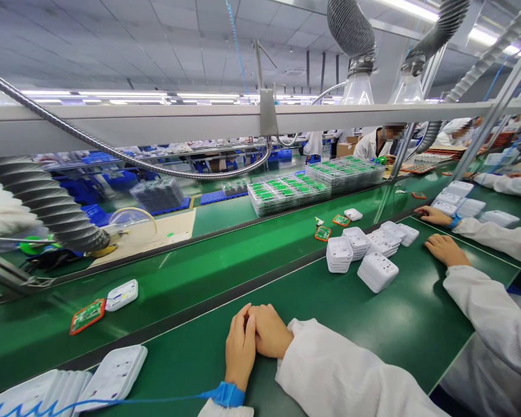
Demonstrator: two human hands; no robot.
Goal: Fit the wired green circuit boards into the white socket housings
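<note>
My left hand (240, 344), with a blue wrist strap (229, 395) below it, rests on the green worktop. My right hand (270, 331) lies against it, and the two are folded together with fingers bent and touching. No object shows in either hand, though their undersides are hidden. Left of them, white plastic covers (118, 370) lean in a row. On the green belt ahead sits a green circuit board in an orange-red frame (87, 316), beside a white cover (122, 295) that a thin wire seems to join to it.
Stacked white covers (340, 255) stand to the right, near a co-worker's hands (447, 250). More boards (323, 233) lie on the belt. Beyond it are clear trays of green boards (289, 194). A blue coiled cord (156, 399) runs left from my strap. A metal hose (178, 172) hangs overhead.
</note>
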